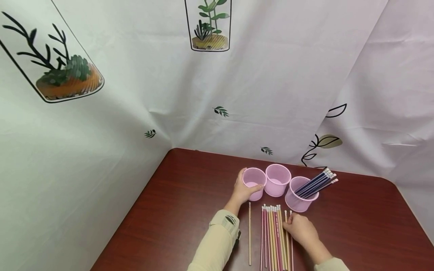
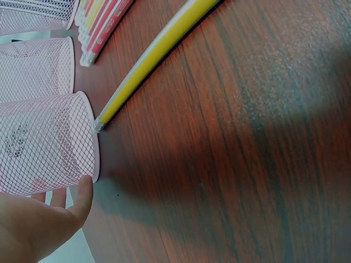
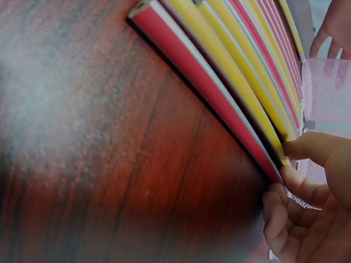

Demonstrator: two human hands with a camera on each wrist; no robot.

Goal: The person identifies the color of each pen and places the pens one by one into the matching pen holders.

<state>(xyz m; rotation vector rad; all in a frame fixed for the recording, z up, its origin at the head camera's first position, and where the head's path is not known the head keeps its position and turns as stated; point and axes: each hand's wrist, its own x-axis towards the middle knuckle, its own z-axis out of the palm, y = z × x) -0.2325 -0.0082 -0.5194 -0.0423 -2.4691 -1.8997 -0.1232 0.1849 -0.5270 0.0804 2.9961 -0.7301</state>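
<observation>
At the left of three pink mesh cups, my left hand (image 1: 241, 191) grips the empty pink mesh cup (image 1: 255, 176), its thumb across the front and fingers around the far side. The cup stands upright. My right hand (image 1: 301, 228) is at the eraser ends of the rightmost pencils in a row. Its thumb and index finger pinch the end of a yellow pencil (image 3: 233, 74), while the other fingers curl beside a red pencil (image 3: 192, 68). Red and yellow pencils (image 1: 272, 233) lie side by side to the left of that hand, eraser ends toward the cups.
A single yellow pencil (image 1: 249, 237) lies apart, left of the row. The middle pink cup (image 1: 278, 171) is empty. In the right pink cup (image 1: 295, 205), several dark blue pencils (image 1: 313, 185) lean rightward. A printed cloth (image 1: 257, 82) hangs behind the brown table (image 1: 190, 180).
</observation>
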